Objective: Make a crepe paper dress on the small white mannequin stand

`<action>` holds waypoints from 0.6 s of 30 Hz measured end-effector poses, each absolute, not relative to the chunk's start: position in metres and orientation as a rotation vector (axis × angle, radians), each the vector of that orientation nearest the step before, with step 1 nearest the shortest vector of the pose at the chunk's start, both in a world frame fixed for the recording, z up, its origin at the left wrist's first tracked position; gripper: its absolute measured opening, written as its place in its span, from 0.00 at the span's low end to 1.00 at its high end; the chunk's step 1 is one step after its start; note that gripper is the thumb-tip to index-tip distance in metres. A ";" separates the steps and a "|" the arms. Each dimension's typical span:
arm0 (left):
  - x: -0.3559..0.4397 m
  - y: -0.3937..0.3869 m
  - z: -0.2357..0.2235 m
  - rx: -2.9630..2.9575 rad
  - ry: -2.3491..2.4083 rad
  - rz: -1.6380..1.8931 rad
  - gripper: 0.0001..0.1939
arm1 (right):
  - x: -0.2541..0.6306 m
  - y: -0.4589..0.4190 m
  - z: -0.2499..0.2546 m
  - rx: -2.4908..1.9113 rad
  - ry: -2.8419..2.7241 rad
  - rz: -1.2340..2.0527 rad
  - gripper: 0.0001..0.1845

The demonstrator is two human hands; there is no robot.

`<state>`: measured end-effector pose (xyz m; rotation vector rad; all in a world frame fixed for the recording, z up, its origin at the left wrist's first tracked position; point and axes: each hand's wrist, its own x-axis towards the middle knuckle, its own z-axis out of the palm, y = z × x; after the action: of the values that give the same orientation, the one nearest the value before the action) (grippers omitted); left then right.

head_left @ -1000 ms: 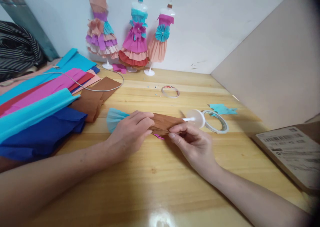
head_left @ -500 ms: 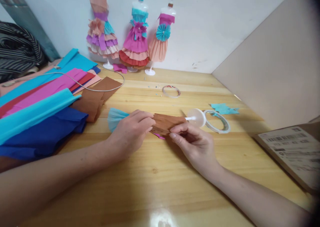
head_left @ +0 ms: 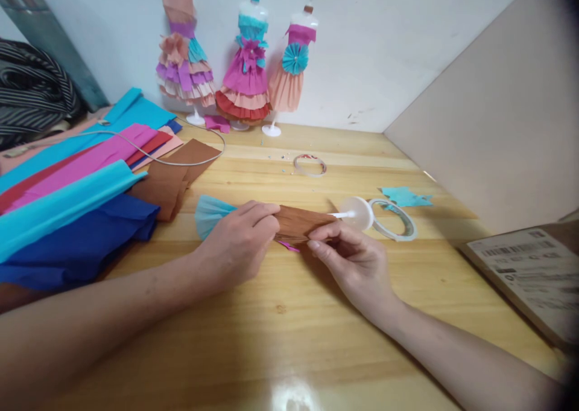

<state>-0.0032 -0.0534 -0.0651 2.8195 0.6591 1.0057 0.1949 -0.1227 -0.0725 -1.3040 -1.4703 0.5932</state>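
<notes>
A small dress-form stand lies on its side in front of me, its clear round base (head_left: pixel 359 213) pointing right. Brown crepe paper (head_left: pixel 301 223) wraps around it as a skirt, and light blue crepe paper (head_left: pixel 208 216) fans out at its left end. Wrapped over the form's middle, my left hand (head_left: pixel 242 239) is closed on it, hiding what lies beneath. My right hand (head_left: pixel 350 257) pinches the brown paper's lower edge near the base between thumb and forefinger. A sliver of magenta paper (head_left: pixel 288 246) shows below the brown paper.
Several crepe paper sheets (head_left: pixel 85 169) are piled at left under a thin cord (head_left: pixel 181 163). Three dressed forms (head_left: pixel 246 88) stand along the wall. A tape roll (head_left: pixel 393 221), blue paper scraps (head_left: pixel 407 197), a thin ring (head_left: pixel 310 166) and a cardboard box (head_left: pixel 520 272) lie on the table.
My left hand has shifted very slightly on the form. My right hand keeps its pinch on the brown paper in nearly the same place.
</notes>
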 end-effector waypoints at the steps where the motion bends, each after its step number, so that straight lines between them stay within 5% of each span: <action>1: -0.003 -0.054 -0.064 2.824 0.657 1.010 0.06 | 0.195 -0.123 -0.072 -1.303 -1.470 0.592 0.03; 18: -0.002 -0.052 -0.071 2.891 0.665 1.047 0.07 | 0.194 -0.125 -0.073 -1.281 -1.441 0.671 0.03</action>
<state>-0.0017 -0.0523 -0.0705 2.8914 0.6647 1.0469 0.1941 -0.1247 -0.0726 -1.2813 -1.4409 0.6705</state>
